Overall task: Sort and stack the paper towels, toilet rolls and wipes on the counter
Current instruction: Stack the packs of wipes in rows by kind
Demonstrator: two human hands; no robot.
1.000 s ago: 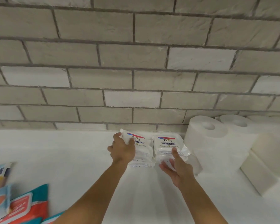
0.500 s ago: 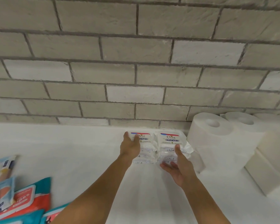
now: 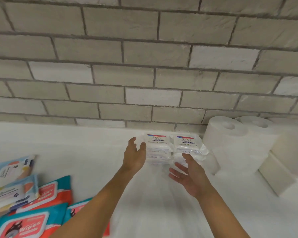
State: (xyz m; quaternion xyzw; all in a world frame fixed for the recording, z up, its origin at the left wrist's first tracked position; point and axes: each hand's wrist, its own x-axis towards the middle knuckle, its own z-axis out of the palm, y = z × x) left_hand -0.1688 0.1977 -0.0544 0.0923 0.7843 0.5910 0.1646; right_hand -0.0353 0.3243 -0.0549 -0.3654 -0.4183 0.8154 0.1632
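Observation:
Two stacks of white Dove wipe packs stand side by side against the wall: the left stack [image 3: 156,148] and the right stack [image 3: 187,145]. My left hand [image 3: 134,155] hovers just left of the left stack, fingers relaxed and holding nothing. In front of the right stack my right hand [image 3: 187,176] is palm up with spread fingers, empty. Tall white paper towel rolls [image 3: 230,145] stand upright right of the stacks. Teal and red wipes packs [image 3: 34,215] lie in a loose pile at the lower left.
The white counter [image 3: 76,152] runs along a grey brick wall [image 3: 144,66]. More white rolls and a folded white paper block [image 3: 279,176] sit at the far right. Pale blue wipe packs [image 3: 12,170] lie at the left edge.
Both hands have let go of the Dove stacks and drawn back a little toward me. The stacks now stand untouched against the wall.

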